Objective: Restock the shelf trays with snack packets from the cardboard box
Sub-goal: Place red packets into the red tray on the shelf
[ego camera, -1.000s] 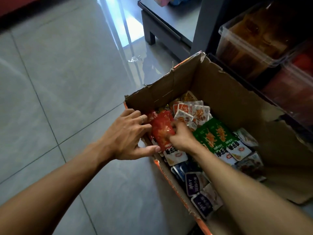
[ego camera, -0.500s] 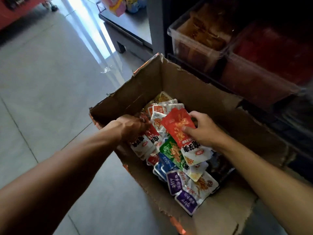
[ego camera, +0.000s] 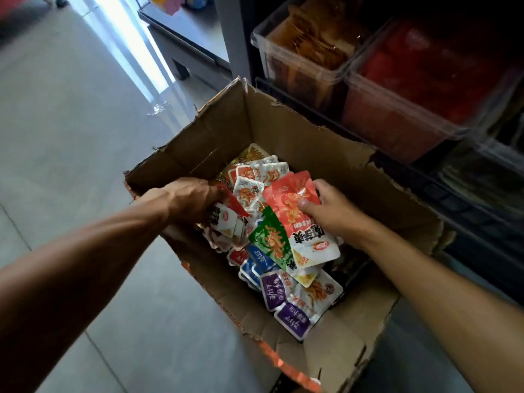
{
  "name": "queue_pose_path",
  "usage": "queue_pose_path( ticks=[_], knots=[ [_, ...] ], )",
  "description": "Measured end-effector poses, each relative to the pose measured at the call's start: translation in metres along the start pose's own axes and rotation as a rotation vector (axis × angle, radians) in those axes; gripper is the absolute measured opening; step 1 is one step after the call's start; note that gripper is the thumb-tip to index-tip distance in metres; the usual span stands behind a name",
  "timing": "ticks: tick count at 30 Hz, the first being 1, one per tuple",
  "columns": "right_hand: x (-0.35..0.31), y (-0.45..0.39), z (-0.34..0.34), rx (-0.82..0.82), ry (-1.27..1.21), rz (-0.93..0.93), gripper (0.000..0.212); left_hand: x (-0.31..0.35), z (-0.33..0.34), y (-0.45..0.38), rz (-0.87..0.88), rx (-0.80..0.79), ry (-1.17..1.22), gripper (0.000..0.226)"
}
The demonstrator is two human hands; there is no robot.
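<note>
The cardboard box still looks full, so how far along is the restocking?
Done: shelf trays already hold packets. In hand: right hand holds a red packet; left hand grips several packets. Left: many packets remain in the cardboard box.

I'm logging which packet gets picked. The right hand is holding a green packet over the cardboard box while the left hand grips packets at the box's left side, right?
Not quite: the packet the right hand holds is red and white, as the head view shows; the green packet lies beneath it in the cardboard box. The left hand does grip packets at the left side.
</note>
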State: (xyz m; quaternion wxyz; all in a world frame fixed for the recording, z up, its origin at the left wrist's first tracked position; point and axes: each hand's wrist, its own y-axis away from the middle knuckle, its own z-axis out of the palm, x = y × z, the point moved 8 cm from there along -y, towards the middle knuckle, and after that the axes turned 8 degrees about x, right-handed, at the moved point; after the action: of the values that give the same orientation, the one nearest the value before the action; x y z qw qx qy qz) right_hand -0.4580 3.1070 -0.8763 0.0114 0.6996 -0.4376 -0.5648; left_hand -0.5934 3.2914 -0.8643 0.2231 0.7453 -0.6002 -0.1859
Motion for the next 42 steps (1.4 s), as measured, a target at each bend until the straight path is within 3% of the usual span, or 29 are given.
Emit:
queue_pose_path(
  ticks=[5,9,11,14,16,19,22,24,26,29,32,35,38,42],
  knots=[
    [-0.026,0.017,-0.035,0.126,-0.029,-0.067,0.022,-0.014,-0.049,0.007,-0.096,0.341,0.413,0.041],
    [-0.042,0.041,-0.070,0.197,-0.120,-0.095,0.021,-0.009,-0.061,0.027,-0.278,0.385,0.905,0.023],
    [-0.050,0.057,-0.088,0.204,-0.182,-0.084,0.020,0.004,-0.076,0.040,-0.328,0.419,1.116,0.027],
    [-0.064,0.087,-0.112,0.184,-0.251,-0.072,0.025,0.032,-0.107,0.066,-0.348,0.510,1.327,0.060],
    [-0.074,0.110,-0.128,0.158,-0.252,-0.087,0.031,0.058,-0.130,0.078,-0.293,0.548,1.440,0.057],
    [-0.092,0.146,-0.158,0.139,-0.201,-0.147,0.025,0.101,-0.164,0.086,-0.213,0.562,1.417,0.014],
    [-0.115,0.188,-0.186,0.113,-0.170,-0.229,0.023,0.149,-0.195,0.091,-0.130,0.534,1.461,0.033],
    [-0.125,0.216,-0.204,0.078,-0.132,-0.273,0.036,0.184,-0.220,0.102,-0.069,0.509,1.562,0.040],
    [-0.131,0.242,-0.223,0.074,-0.063,-0.291,0.045,0.219,-0.246,0.119,0.013,0.462,1.623,0.038],
    [-0.136,0.279,-0.254,0.110,0.059,-0.303,0.042,0.272,-0.275,0.134,0.215,0.429,1.478,0.021],
    [-0.138,0.317,-0.288,0.223,0.126,-0.316,0.035,0.319,-0.295,0.145,0.329,0.408,1.417,0.012],
    [-0.135,0.357,-0.332,0.398,0.117,-0.318,0.038,0.351,-0.312,0.157,0.347,0.445,1.532,0.006],
    [-0.114,0.396,-0.379,0.603,-0.104,-0.305,0.047,0.373,-0.324,0.167,0.339,0.507,1.725,0.006],
    [-0.089,0.428,-0.396,0.709,-0.373,-0.304,0.051,0.408,-0.339,0.180,0.401,0.515,1.830,0.016]
  ],
)
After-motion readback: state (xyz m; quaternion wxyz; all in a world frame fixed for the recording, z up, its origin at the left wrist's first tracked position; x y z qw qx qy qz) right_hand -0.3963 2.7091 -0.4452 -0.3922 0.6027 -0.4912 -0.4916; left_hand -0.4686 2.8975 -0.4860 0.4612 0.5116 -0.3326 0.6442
